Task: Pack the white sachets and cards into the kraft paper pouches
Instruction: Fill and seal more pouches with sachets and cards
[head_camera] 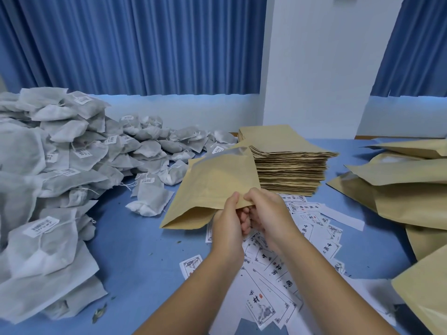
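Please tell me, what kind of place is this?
Probably a small hand-packing workroom: a big heap of white sachets, a stack of flat kraft pouches and loose printed cards lie on a blue table, and the left hand and right hand hold one pouch.

Cards (263, 308) show 中, 国 and 材; sachet labels (44, 226) are unreadable.

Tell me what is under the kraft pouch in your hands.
The left hand and right hand pinch the kraft pouch by its near corner. Below it show printed cards on the blue table; anything beneath its middle is covered.
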### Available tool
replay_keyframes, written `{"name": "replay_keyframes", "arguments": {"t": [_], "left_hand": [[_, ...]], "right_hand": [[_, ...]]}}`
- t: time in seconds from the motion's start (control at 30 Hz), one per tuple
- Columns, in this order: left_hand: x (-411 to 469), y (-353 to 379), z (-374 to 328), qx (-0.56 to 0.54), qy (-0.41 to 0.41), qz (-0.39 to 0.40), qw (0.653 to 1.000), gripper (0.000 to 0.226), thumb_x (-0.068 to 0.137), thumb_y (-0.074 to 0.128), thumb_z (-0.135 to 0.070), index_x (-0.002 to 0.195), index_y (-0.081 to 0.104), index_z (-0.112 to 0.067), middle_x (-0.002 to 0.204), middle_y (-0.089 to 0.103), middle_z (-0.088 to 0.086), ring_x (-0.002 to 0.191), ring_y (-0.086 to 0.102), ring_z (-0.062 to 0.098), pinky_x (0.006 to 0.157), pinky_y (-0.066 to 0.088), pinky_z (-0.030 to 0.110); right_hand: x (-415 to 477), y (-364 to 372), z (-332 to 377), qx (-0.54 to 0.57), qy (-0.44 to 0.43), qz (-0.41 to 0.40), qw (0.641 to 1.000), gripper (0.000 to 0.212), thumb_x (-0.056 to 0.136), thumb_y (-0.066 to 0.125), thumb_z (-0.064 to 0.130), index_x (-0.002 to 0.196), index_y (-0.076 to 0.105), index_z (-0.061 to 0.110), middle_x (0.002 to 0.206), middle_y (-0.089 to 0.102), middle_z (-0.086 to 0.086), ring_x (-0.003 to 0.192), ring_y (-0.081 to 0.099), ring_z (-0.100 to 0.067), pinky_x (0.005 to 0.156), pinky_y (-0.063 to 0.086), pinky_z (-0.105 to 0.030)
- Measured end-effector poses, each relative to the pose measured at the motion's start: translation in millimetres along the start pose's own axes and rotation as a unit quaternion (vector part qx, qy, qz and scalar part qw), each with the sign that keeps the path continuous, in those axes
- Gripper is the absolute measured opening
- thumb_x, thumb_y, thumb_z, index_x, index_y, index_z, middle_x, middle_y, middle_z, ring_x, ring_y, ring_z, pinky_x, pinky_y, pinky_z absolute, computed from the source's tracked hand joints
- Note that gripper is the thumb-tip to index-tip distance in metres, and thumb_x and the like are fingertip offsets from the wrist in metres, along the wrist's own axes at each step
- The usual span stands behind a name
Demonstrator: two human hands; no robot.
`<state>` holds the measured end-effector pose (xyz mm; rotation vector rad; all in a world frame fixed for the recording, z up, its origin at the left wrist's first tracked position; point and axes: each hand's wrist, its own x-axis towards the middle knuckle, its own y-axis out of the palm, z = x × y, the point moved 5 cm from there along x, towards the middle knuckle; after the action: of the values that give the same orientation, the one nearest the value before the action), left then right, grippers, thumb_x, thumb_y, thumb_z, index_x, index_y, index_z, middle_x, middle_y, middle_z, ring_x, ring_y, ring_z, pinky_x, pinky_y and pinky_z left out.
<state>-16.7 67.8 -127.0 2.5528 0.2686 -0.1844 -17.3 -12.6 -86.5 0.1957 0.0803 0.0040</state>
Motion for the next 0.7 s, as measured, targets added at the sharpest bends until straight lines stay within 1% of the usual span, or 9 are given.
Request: {"name": "replay_keyframes", "arguments": {"t": [0.13, 0.2, 0.27, 0.33, 0.4, 0.47, 0.53, 0.63, 0.7], "left_hand": [[2.5, -1.8, -5.1, -0.075, 0.017, -0.024, 0.997, 0.022, 0.096, 0.053, -0.022, 0.077, 0.051, -0.013, 0.048, 0.035, -0.005, 0.036, 0.03, 0.007, 0.036, 0.025, 0.019], [1.5, -0.8, -5.6, -0.063, 0.024, -0.015, 0.998, 0.025, 0.097, 0.051, -0.02, 0.073, 0.048, -0.014, 0.046, 0.036, -0.007, 0.036, 0.034, 0.005, 0.036, 0.028, 0.018], [-1.1, 0.9, -3.0, -0.052, 0.014, -0.006, 0.999, 0.027, 0.097, 0.051, -0.023, 0.072, 0.045, -0.014, 0.049, 0.034, -0.005, 0.038, 0.03, 0.007, 0.037, 0.024, 0.02], [-2.2, -0.1, -2.9, -0.083, -0.002, -0.017, 0.996, 0.023, 0.096, 0.053, -0.027, 0.078, 0.048, -0.013, 0.051, 0.034, -0.004, 0.039, 0.025, 0.008, 0.037, 0.02, 0.021], [0.4, -3.7, -6.6, -0.117, -0.003, -0.038, 0.992, 0.019, 0.095, 0.055, -0.021, 0.081, 0.047, -0.013, 0.049, 0.033, -0.006, 0.038, 0.023, 0.007, 0.035, 0.019, 0.019], [2.0, -4.3, -11.6, -0.136, 0.005, -0.029, 0.99, 0.021, 0.097, 0.054, -0.016, 0.078, 0.045, -0.013, 0.047, 0.03, -0.008, 0.037, 0.022, 0.005, 0.034, 0.02, 0.017], [1.9, -3.1, -11.6, -0.114, 0.012, -0.017, 0.993, 0.024, 0.098, 0.054, -0.018, 0.075, 0.047, -0.015, 0.047, 0.03, -0.008, 0.036, 0.023, 0.005, 0.034, 0.021, 0.017], [-0.8, -1.2, -6.1, -0.053, -0.01, -0.013, 0.998, 0.027, 0.095, 0.055, -0.025, 0.072, 0.048, -0.014, 0.048, 0.037, -0.005, 0.036, 0.026, 0.006, 0.035, 0.019, 0.018], [-1.6, -2.0, -5.3, -0.071, -0.021, -0.027, 0.997, 0.023, 0.093, 0.054, -0.027, 0.075, 0.049, -0.014, 0.051, 0.038, -0.005, 0.037, 0.023, 0.007, 0.035, 0.017, 0.019]], "right_hand": [[-0.1, -0.9, 0.7, -0.007, -0.025, -0.009, 1.0, 0.022, 0.088, 0.053, 0.013, 0.066, 0.051, 0.013, 0.041, 0.045, 0.005, 0.032, 0.038, -0.007, 0.036, 0.03, -0.014], [-0.8, 1.5, -1.7, -0.021, -0.014, -0.002, 1.0, 0.023, 0.087, 0.056, 0.016, 0.064, 0.054, 0.014, 0.044, 0.049, 0.002, 0.034, 0.042, -0.009, 0.037, 0.033, -0.014], [-0.1, 2.1, -1.1, -0.019, -0.015, -0.003, 1.0, 0.019, 0.085, 0.054, 0.012, 0.066, 0.056, 0.012, 0.047, 0.052, -0.003, 0.036, 0.044, -0.014, 0.038, 0.034, -0.017], [1.7, -3.1, 3.0, -0.023, -0.041, -0.031, 0.998, 0.019, 0.084, 0.055, 0.012, 0.066, 0.055, 0.016, 0.046, 0.049, 0.003, 0.036, 0.041, -0.011, 0.04, 0.032, -0.019], [3.4, -9.8, 7.8, -0.026, -0.084, -0.066, 0.994, 0.028, 0.083, 0.058, 0.013, 0.057, 0.054, 0.023, 0.045, 0.044, 0.013, 0.038, 0.038, -0.005, 0.042, 0.031, -0.019], [2.6, -10.1, 6.7, -0.021, -0.099, -0.074, 0.992, 0.033, 0.084, 0.061, 0.016, 0.052, 0.058, 0.025, 0.045, 0.044, 0.016, 0.039, 0.038, -0.003, 0.041, 0.031, -0.016], [1.3, -4.4, 1.4, -0.034, -0.08, -0.059, 0.994, 0.026, 0.086, 0.064, 0.023, 0.06, 0.065, 0.024, 0.047, 0.052, 0.015, 0.039, 0.046, -0.002, 0.039, 0.035, -0.015], [2.8, -0.2, -2.3, -0.032, -0.048, -0.046, 0.997, 0.033, 0.088, 0.059, 0.018, 0.055, 0.058, 0.016, 0.043, 0.052, 0.005, 0.035, 0.046, -0.008, 0.037, 0.033, -0.014], [4.4, -5.8, 3.1, -0.033, -0.077, -0.08, 0.993, 0.034, 0.086, 0.056, 0.015, 0.053, 0.049, 0.017, 0.041, 0.043, 0.008, 0.034, 0.037, -0.008, 0.036, 0.029, -0.015]]}}
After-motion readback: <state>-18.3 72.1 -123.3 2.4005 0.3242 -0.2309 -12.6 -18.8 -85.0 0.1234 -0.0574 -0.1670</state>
